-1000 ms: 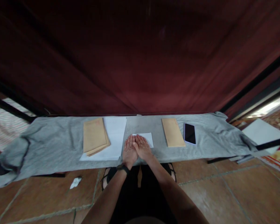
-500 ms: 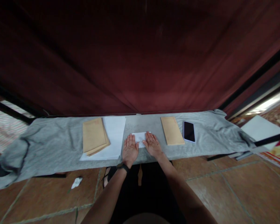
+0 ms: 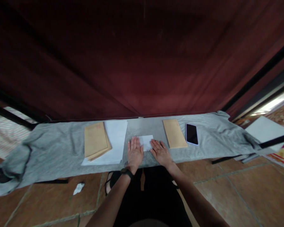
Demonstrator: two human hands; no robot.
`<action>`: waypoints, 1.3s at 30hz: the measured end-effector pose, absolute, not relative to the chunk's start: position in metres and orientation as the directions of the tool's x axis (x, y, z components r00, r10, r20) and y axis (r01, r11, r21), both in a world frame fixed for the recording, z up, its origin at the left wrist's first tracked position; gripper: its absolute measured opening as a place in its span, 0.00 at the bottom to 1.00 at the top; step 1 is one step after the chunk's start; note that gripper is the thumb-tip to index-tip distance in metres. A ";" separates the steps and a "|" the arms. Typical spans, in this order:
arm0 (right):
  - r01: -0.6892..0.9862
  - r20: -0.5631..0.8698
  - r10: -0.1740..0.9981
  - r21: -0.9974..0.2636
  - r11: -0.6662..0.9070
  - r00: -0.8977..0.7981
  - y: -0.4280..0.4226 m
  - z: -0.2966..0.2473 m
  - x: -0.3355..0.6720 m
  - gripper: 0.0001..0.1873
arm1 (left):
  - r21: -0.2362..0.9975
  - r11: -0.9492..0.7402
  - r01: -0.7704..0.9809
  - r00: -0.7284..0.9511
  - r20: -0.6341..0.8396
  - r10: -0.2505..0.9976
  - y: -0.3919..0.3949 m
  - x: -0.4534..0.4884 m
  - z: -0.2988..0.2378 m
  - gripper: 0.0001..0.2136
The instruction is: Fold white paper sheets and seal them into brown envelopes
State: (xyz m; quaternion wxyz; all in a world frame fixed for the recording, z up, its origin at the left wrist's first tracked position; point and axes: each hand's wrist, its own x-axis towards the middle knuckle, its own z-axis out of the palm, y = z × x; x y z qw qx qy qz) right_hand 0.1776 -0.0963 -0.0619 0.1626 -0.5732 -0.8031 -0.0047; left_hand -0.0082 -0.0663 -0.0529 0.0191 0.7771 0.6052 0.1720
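Note:
A small folded white sheet of paper (image 3: 146, 142) lies on the grey cloth (image 3: 144, 125) in front of me. Flat on its left edge rests my left hand (image 3: 135, 152), palm down with fingers stretched out. My right hand (image 3: 161, 152) is laid flat at the paper's right edge, fingers spread, fingertips at or just over that edge. Neither hand grips anything. To the left, a stack of brown envelopes (image 3: 96, 139) lies partly over white sheets of paper (image 3: 117, 135). Right of my right hand is another brown envelope (image 3: 174, 133).
A phone (image 3: 191, 134) with a pale purple rim lies right of the single envelope. The cloth covers a long narrow bench and is bunched at its left end. A dark red curtain (image 3: 142, 78) hangs behind it. A crumpled white scrap (image 3: 79, 188) lies on the tiled floor.
My right hand has slid right, off the middle of the folded paper to its right edge. My left hand stays at the left edge, so more of the paper shows. The view has shifted slightly.

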 end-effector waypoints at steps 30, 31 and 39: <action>0.848 0.309 0.895 -0.329 0.417 -0.321 -0.117 -0.055 0.190 0.23 | 0.136 -0.346 0.928 0.321 0.178 0.930 -0.052 -0.031 -0.053 0.29; 0.846 0.317 0.893 -0.328 0.420 -0.320 -0.117 -0.056 0.190 0.23 | 0.143 -0.372 0.917 0.344 0.184 0.921 -0.053 -0.028 -0.051 0.28; 0.838 0.369 0.878 -0.332 0.432 -0.307 -0.116 -0.056 0.188 0.22 | 0.254 -0.702 0.665 0.716 0.048 0.696 -0.045 0.018 -0.044 0.25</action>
